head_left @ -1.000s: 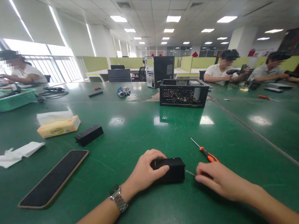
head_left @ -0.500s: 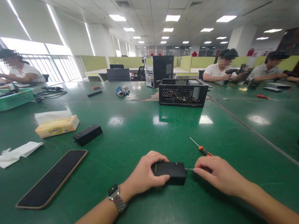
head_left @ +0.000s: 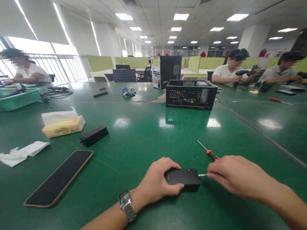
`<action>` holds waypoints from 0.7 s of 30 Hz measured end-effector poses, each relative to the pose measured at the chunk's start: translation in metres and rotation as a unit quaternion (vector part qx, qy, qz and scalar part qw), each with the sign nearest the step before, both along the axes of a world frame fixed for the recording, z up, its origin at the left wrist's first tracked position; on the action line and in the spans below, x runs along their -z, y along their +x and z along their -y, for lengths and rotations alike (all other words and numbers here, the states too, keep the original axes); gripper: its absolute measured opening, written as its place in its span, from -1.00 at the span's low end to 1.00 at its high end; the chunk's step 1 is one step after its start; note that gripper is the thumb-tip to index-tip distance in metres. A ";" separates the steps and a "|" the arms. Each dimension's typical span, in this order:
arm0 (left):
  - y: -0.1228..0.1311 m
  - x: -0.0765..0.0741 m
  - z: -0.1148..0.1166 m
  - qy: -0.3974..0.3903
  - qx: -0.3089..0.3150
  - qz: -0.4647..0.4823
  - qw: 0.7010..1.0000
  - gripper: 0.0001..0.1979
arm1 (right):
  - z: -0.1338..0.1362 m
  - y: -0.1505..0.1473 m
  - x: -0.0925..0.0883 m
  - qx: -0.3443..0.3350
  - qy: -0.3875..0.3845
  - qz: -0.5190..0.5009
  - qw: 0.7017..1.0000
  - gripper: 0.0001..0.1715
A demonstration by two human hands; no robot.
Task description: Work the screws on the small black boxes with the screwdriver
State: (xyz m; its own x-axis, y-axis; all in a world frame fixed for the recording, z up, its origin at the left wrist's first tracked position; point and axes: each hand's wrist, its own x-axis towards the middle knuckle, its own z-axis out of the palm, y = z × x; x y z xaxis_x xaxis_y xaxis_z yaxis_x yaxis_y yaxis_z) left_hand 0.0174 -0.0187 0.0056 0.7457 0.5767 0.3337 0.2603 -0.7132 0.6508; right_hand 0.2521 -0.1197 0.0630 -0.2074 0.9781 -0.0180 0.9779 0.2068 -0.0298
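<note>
Fingers and thumb of my left hand (head_left: 160,179), which wears a watch at the wrist, clasp a small black rectangular box (head_left: 186,176) on the green table. A thin metal rod (head_left: 202,175) is pinched in my right hand (head_left: 238,175) and reaches the right end of the box. Whether its tip sits inside the box I cannot tell. The rest of the rod is hidden in my fingers. Just beyond that hand lies a screwdriver (head_left: 211,155) with an orange and black handle, its blade pointing away to the left.
A phone (head_left: 61,180), a second black box (head_left: 94,135), a tissue pack (head_left: 65,126) and a crumpled tissue (head_left: 23,153) lie to the left. An open black computer case (head_left: 190,96) stands ahead. Other people sit at the far left and right.
The whole view has shifted slightly. My right hand has turned a little and sits farther right; both hands keep hold of the box and the rod.
</note>
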 end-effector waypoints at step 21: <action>0.004 -0.002 -0.001 0.003 0.005 -0.016 1.000 -0.64 | -0.022 -0.007 0.015 -0.016 -0.022 -0.115 0.993 -0.72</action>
